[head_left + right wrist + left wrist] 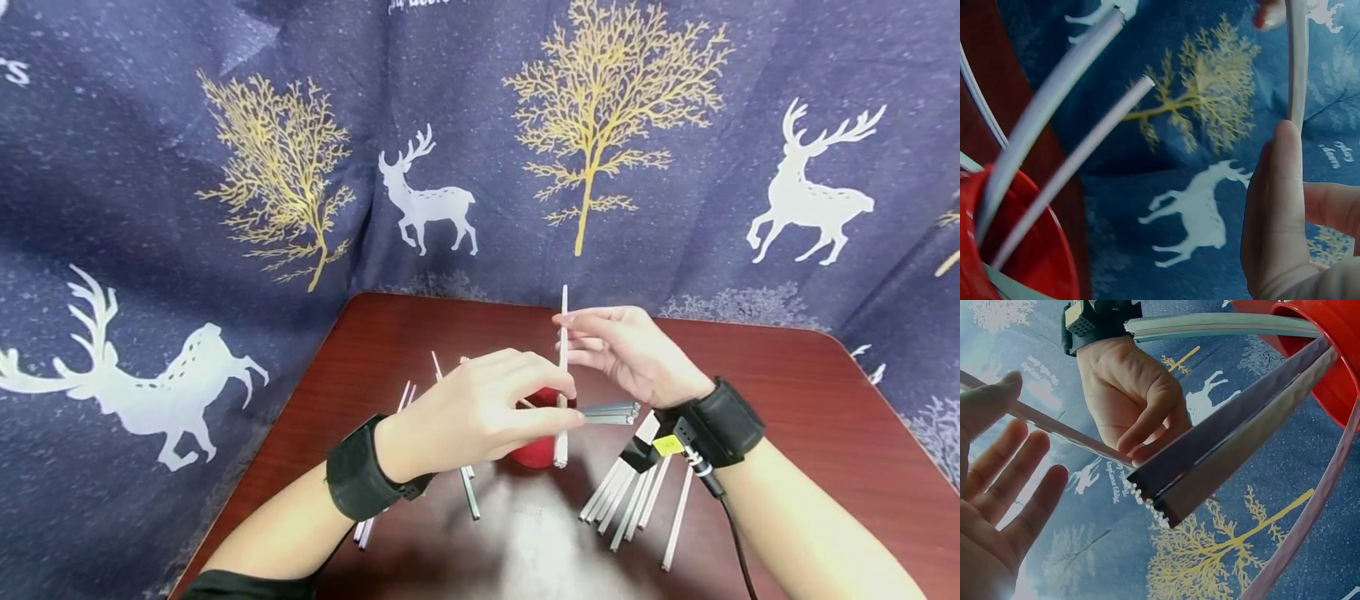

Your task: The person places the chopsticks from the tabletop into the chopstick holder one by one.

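A long, thin pale stick (564, 358) stands nearly upright between both hands. My right hand (630, 350) pinches its upper part between thumb and fingers. Lower down, my left hand (483, 408) pinches the same stick, its other fingers spread in the left wrist view. Just behind the hands is a red cup (534, 454), partly hidden by the left hand. Grey-green sticks (611, 413) lean out of the cup to the right. In the right wrist view, two pale sticks, one thicker (1047, 112) and one thinner (1079, 165), rise from the cup.
Several loose pale sticks (637, 496) lie on the red-brown table (420, 321) below the right wrist. More sticks (470, 496) lie on the left, partly under the left arm. A dark blue curtain (465, 75) with deer and trees hangs behind the table.
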The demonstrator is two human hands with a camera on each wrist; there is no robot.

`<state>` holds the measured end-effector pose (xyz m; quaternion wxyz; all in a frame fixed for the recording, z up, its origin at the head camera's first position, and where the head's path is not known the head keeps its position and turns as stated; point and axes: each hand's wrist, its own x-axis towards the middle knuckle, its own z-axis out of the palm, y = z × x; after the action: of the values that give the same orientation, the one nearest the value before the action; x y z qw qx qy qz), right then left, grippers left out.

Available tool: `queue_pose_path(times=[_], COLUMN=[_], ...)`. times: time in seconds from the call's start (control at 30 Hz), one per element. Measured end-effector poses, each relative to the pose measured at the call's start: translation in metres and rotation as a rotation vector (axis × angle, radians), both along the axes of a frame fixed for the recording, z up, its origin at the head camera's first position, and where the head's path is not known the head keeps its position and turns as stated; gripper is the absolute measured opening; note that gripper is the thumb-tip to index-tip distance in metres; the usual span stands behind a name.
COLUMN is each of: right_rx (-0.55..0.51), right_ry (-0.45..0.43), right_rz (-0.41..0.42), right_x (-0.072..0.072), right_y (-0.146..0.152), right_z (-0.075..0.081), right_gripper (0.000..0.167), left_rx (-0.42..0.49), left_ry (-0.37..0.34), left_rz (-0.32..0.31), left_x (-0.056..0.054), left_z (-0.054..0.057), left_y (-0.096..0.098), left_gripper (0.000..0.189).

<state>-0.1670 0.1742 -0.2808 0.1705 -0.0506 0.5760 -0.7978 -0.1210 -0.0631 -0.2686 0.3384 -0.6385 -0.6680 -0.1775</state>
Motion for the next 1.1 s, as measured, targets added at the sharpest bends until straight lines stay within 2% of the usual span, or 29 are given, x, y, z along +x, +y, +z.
queue_pose_path(times=[0.17, 0.3, 0.37, 0.53, 0.63, 0.73, 0.83, 0.9, 1.1], right_rx=[0.050, 0.034, 0.029, 0.091, 0.083, 0.053, 0.060, 0.106, 0.420], right_ry=[-0.021, -0.018, -0.011, 0.050, 0.086, 0.117, 0.137, 0.153, 0.272], right_rz=[0.014, 0.035, 0.049, 0.067, 0.051, 0.032, 0.008, -0.021, -0.171], right_x=[0.001, 0.002, 0.003, 0.007, 0.009, 0.011, 0.014, 0.018, 0.032], right_y=[-0.005, -0.005, -0.003, 0.007, 0.016, 0.026, 0.035, 0.040, 0.057], right_z=[-0.006, -0.006, -0.007, -0.005, 0.000, 0.004, 0.007, 0.007, 0.001], right_gripper=[0.019, 0.020, 0.020, 0.026, 0.025, 0.021, 0.020, 0.021, 0.030], left_rx=[0.023, 0.107, 0.168, 0.319, 0.391, 0.423, 0.419, 0.404, 0.332], left_ry=[0.034, 0.023, -0.047, -0.278, -0.371, -0.432, -0.478, -0.509, -0.663], left_rz=[-0.035, -0.049, -0.065, -0.097, -0.105, -0.109, -0.089, -0.059, 0.078], left_x=[0.000, -0.005, -0.009, -0.020, -0.026, -0.032, -0.042, -0.049, -0.070], left_z=[0.002, 0.008, 0.010, 0.017, 0.022, 0.024, 0.021, 0.015, -0.007], left_y=[0.001, 0.000, -0.002, -0.009, -0.012, -0.015, -0.016, -0.016, -0.019], left_gripper=[0.022, 0.021, 0.018, 0.013, 0.013, 0.017, 0.018, 0.015, 0.012])
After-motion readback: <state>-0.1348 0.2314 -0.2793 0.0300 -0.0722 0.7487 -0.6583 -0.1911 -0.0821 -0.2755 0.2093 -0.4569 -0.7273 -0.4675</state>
